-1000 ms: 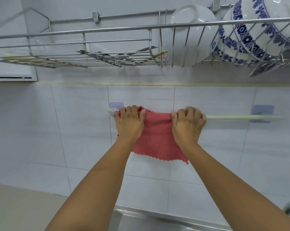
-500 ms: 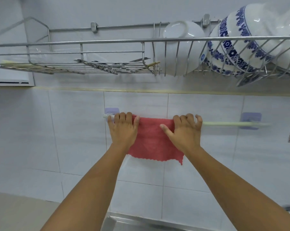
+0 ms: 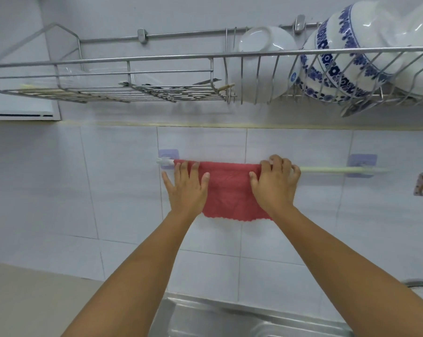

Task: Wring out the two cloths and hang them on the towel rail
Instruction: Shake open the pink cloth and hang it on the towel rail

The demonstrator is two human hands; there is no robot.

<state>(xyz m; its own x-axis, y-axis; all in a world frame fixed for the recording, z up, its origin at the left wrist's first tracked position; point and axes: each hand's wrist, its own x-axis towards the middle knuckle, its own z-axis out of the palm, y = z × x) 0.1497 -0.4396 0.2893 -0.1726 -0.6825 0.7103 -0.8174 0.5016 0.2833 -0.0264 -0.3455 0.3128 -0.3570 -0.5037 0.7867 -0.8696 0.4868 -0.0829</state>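
Red cloth (image 3: 227, 190) hung over rail (image 3: 332, 169). Left hand (image 3: 187, 189) lay spread flat on it; right hand (image 3: 275, 183) curled over the top edge at the rail.

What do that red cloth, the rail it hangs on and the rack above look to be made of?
Red cloth: soft, matte fabric, probably microfibre, with a fuzzy face and scalloped hem. Rail: pale smooth rod, likely plastic, on lilac stick-on pads. Rack: shiny silver wire, seemingly stainless or chromed steel.
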